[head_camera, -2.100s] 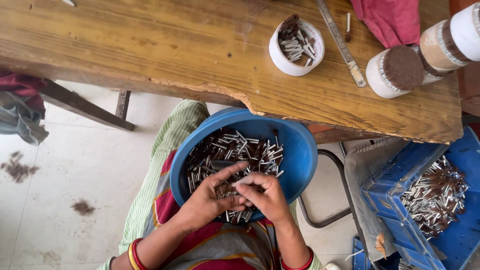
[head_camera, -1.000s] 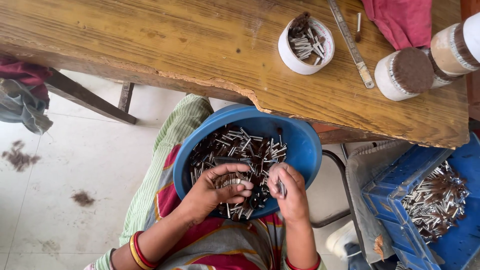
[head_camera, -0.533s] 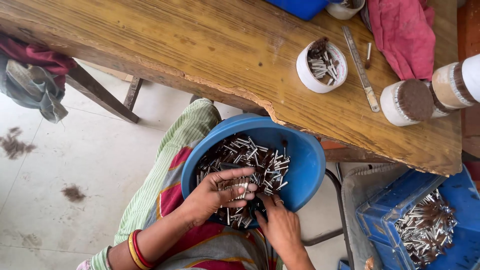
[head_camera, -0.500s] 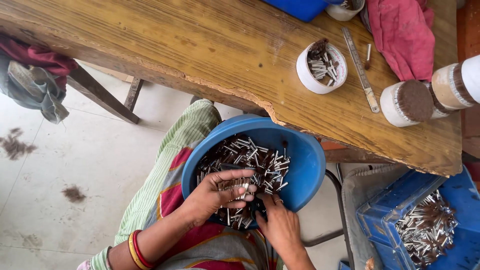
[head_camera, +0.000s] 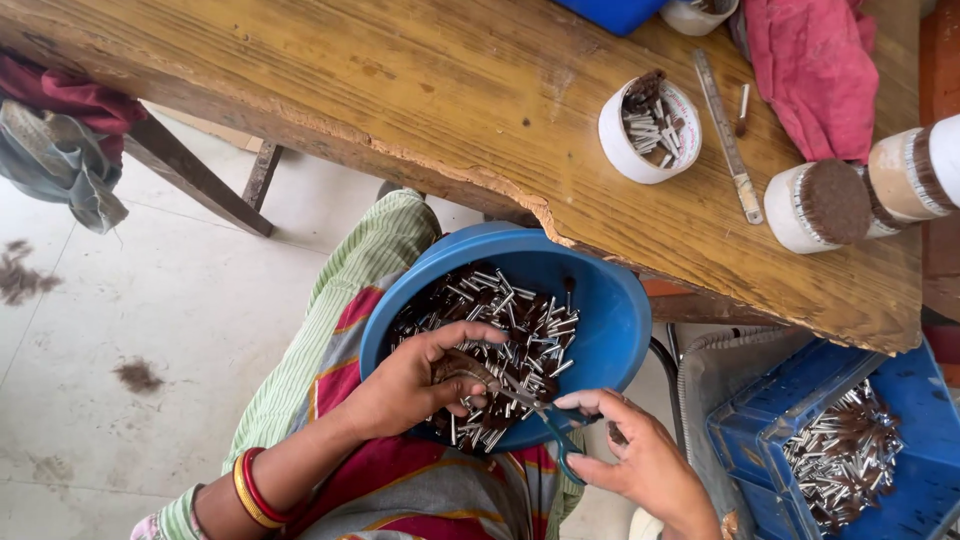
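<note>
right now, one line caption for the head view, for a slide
Left hand grips a brown tuft over a blue bowl of small metal-tipped pieces while the right hand works scissors.

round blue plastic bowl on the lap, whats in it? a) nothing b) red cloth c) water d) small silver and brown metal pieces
D: the round blue plastic bowl is heaped with small silver and brown metal pieces, and the left hand reaches into them.
</note>
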